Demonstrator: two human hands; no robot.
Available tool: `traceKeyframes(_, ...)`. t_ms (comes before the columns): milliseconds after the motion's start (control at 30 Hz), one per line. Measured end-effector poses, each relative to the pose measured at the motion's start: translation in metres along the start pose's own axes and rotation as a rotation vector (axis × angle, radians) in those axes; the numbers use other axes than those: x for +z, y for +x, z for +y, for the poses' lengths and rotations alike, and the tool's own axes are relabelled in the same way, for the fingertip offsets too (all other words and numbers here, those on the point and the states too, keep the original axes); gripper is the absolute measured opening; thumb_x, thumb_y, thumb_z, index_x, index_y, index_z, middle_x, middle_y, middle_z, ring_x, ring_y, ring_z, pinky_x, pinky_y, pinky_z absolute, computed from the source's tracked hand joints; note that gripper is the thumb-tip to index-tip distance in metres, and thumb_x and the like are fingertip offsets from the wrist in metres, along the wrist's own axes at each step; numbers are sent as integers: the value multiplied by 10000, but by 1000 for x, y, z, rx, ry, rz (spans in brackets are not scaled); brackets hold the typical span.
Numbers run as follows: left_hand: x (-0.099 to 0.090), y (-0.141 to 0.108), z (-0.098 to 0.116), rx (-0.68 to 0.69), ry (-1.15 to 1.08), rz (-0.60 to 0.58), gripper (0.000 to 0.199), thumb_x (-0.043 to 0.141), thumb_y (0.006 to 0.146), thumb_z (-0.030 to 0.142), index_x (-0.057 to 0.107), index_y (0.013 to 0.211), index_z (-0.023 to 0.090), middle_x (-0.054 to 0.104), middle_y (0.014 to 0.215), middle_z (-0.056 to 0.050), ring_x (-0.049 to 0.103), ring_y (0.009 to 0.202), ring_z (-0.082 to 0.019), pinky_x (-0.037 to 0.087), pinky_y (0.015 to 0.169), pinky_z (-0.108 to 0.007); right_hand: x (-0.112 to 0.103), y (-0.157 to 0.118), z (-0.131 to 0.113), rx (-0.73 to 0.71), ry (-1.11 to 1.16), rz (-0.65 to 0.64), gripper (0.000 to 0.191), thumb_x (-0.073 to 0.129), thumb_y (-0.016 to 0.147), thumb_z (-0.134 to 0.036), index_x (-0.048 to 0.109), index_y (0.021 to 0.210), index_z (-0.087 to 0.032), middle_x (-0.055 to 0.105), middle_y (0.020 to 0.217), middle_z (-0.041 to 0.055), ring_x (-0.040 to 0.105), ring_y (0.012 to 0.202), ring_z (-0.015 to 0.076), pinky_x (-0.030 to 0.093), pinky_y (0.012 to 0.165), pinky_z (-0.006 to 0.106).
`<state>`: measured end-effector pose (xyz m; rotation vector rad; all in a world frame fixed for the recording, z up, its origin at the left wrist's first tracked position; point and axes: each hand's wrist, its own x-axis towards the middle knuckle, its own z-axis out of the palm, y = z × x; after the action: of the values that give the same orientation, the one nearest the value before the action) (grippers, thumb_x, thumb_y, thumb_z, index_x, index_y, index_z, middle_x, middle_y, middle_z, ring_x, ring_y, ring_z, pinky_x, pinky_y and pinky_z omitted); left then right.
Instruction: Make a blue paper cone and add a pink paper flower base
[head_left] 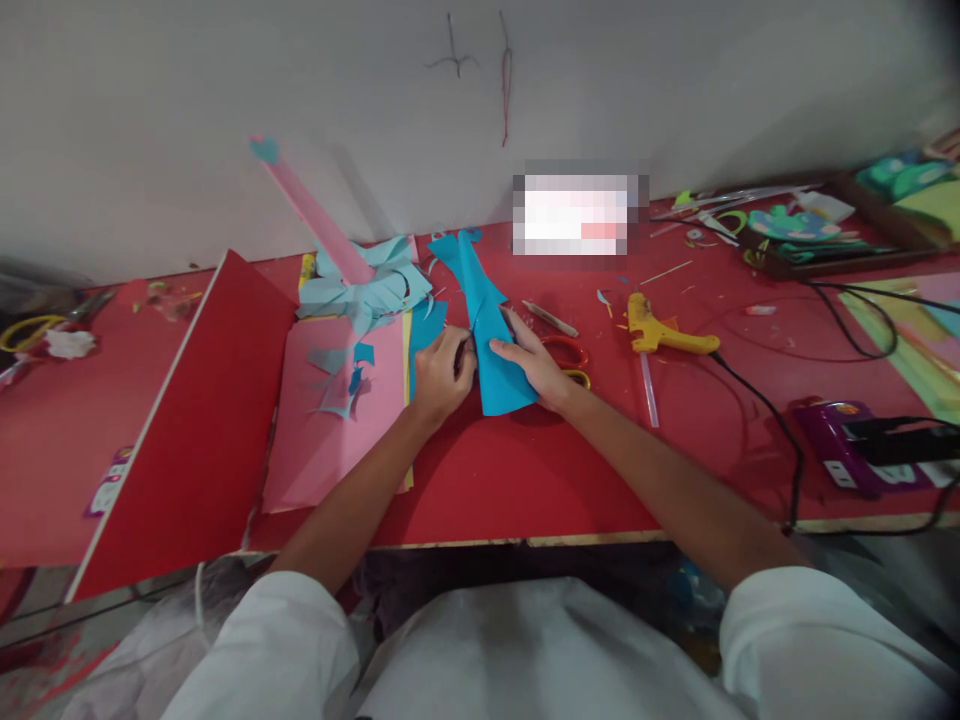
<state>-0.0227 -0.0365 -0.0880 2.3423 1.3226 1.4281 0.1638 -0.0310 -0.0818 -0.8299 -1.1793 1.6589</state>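
A blue paper cone (501,365), narrow at the top and wide toward me, is held over the red table. My right hand (534,362) grips its right side, thumb lying on the front. At its left edge my left hand (447,370) is closed, fingertips pinched against the paper. More blue paper (427,325) lies behind my left hand. Red and yellow scissors (566,352) rest partly hidden behind my right hand, with a pen-like tool (551,318) just beyond them.
Pink sheets (337,450) with blue scraps lie left, beside an upright red panel (187,430). Behind stands a pink paper stem (319,215) on light-blue paper. To the right are a yellow glue gun (667,335) with a cable, a purple box (832,440) and a tray (847,255).
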Motion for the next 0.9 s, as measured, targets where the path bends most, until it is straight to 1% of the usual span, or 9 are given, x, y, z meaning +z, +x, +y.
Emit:
traceKeyframes(133,0,0,1,-25,13,-1,109,527,1017,198,560,918,229,658,797,-8,602,675,-152,449,677,-297,-1,1,1,-19,-15,-12,885,803,885,-656,478,1658,-374,575,1701,35,523,1587,342,449,1336,577)
traceKeyframes(300,0,0,1,-85,67,2,141,547,1024,255,573,888,226,649,770,-2,571,636,-141,420,656,-298,-1,1,-1,-134,-75,-54,965,751,900,-777,397,1712,-394,438,1803,28,418,1665,320,376,1386,529)
traceKeyframes(433,0,0,1,-67,101,29,128,567,997,242,581,871,224,649,765,-5,554,618,-142,385,636,-308,1,1,-2,-161,-195,-41,1022,782,882,-768,351,1735,-406,362,1841,28,373,1685,335,343,1398,556)
traceKeyframes(500,0,0,1,-65,100,34,112,574,991,233,592,880,222,665,790,-13,569,634,-147,386,646,-314,1,1,-1,-156,-197,-34,1023,791,884,-746,345,1737,-399,375,1832,39,395,1670,346,349,1392,576)
traceKeyframes(600,-1,0,4,-106,74,21,165,551,1039,272,606,891,222,669,798,-19,579,651,-156,410,671,-322,2,1,-1,-149,-168,-21,1010,806,880,-724,365,1725,-390,398,1819,48,407,1661,350,368,1380,586)
traceKeyframes(700,-2,3,4,-171,-60,59,287,496,1122,384,639,935,220,689,848,-42,634,757,-178,471,754,-336,3,-1,-4,-151,-153,-17,986,802,883,-724,382,1715,-406,434,1798,40,417,1655,347,401,1361,593)
traceKeyframes(767,-1,8,2,-278,-222,109,383,488,1141,528,676,1007,221,706,904,-58,664,840,-193,511,802,-341,4,-3,-8,-145,-153,-38,959,782,899,-730,386,1715,-419,477,1769,37,470,1619,351,462,1320,601)
traceKeyframes(833,1,12,-2,-420,-446,127,482,537,1091,685,706,1094,234,720,947,-61,683,871,-197,553,801,-330,5,-6,-11,-125,-156,-78,941,771,910,-729,393,1715,-422,520,1737,45,545,1554,365,545,1247,610)
traceKeyframes(900,5,16,-8,-546,-696,108,549,621,1009,777,723,1127,250,732,967,-54,704,858,-194,587,775,-317,4,-7,-13,-98,-167,-110,933,777,910,-723,413,1709,-412,541,1719,59,593,1499,379,598,1184,616)
